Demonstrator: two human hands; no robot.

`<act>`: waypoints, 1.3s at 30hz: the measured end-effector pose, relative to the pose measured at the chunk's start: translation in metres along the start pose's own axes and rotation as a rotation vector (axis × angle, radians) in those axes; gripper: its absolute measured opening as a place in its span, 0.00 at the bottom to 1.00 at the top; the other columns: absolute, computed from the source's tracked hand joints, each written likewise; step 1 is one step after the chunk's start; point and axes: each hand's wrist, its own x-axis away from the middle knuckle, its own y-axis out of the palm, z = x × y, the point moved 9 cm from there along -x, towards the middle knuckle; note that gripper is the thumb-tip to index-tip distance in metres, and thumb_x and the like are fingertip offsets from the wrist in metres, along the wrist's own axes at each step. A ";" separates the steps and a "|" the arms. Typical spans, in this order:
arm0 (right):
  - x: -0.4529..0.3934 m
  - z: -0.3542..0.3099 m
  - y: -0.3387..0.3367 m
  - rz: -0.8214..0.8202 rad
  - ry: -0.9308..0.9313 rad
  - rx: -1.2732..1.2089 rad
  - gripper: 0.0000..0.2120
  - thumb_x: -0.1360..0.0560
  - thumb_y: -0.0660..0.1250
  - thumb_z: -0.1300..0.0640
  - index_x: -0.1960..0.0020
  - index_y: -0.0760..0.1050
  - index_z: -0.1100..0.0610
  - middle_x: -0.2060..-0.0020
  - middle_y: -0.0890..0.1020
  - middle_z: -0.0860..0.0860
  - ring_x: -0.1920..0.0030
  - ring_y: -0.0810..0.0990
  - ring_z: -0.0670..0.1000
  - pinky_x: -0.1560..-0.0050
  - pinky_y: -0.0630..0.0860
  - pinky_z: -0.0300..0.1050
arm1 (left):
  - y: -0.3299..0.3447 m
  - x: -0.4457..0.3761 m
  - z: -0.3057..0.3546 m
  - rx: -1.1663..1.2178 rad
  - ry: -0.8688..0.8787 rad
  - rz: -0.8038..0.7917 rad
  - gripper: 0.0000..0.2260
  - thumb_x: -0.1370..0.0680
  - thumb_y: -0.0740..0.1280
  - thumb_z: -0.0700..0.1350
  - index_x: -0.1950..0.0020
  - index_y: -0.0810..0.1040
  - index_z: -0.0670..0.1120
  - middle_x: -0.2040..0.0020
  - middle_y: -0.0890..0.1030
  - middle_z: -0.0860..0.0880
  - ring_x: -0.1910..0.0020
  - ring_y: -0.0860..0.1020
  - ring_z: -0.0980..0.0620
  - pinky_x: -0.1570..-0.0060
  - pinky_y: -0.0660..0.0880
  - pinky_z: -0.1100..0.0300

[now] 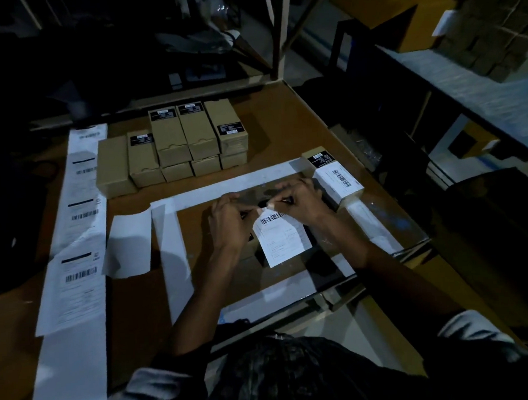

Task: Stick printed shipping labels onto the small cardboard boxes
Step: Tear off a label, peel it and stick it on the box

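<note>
A dim packing room, a brown worktable [283, 130] under low light. The label [285, 237] hangs from both hands: left hand [231, 222] and right hand [300, 202] each pinch its top edge. It looks thin, floppy and tacky, best held by the corners. Beyond the grip, the stacked boxes [176, 146]; right of it, a labelled box [335, 180].

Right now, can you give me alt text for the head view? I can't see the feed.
Both hands, left hand and right hand, pinch the top edge of a printed shipping label above the wooden table. One labelled box sits to the right, a stack of small cardboard boxes behind, and a strip of labels lies along the left.
</note>
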 end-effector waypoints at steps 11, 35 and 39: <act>-0.009 -0.022 -0.006 -0.100 -0.142 0.116 0.06 0.28 0.77 0.49 0.51 0.87 0.47 0.49 0.86 0.44 0.42 0.79 0.47 0.33 0.70 0.62 | -0.010 -0.004 0.012 -0.228 0.033 -0.079 0.07 0.28 0.77 0.53 0.52 0.87 0.54 0.28 0.72 0.49 0.30 0.66 0.41 0.35 0.67 0.41; -0.008 0.045 -0.024 0.107 0.235 -0.304 0.12 0.30 0.80 0.51 0.59 0.82 0.58 0.64 0.84 0.51 0.62 0.82 0.49 0.58 0.79 0.46 | -0.015 -0.006 -0.019 -0.069 -0.011 -0.012 0.28 0.37 0.68 0.77 0.62 0.85 0.53 0.65 0.82 0.58 0.62 0.79 0.60 0.55 0.80 0.54; 0.010 0.039 -0.019 0.044 -0.002 -0.522 0.14 0.23 0.72 0.58 0.38 0.81 0.57 0.42 0.84 0.53 0.46 0.82 0.45 0.50 0.80 0.38 | -0.007 0.018 -0.010 0.150 0.009 -0.181 0.30 0.30 0.76 0.59 0.31 0.73 0.54 0.34 0.77 0.53 0.38 0.74 0.55 0.40 0.75 0.55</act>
